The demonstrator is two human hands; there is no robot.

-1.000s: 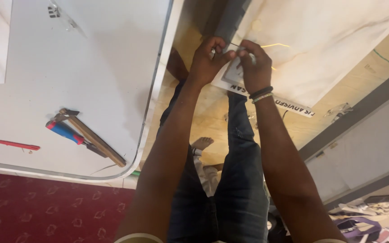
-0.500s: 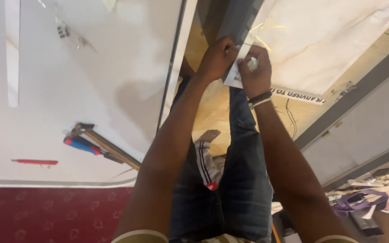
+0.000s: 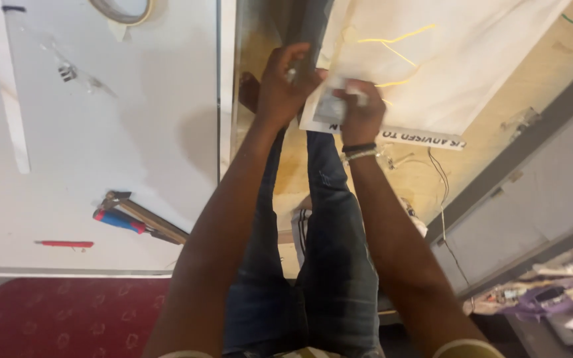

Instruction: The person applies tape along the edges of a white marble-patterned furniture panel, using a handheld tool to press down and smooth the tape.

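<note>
**Two hands close on a small part at the panel's edge**

Both hands meet at the near edge of a white board [image 3: 445, 59] with yellow wires [image 3: 392, 46] running over it. The left hand [image 3: 285, 83] is curled shut on a small metallic piece [image 3: 293, 69]; the right hand [image 3: 361, 109], with a wristband, pinches a small grey card-like part [image 3: 329, 106] against the board. What is being fixed there is too small to tell, and the work looks midway: nothing is released. On the white counter [image 3: 101, 132] lie untouched a roll of tape [image 3: 124, 10], pliers with blue and red grips [image 3: 124, 219] and a red pen [image 3: 66, 244].
</note>
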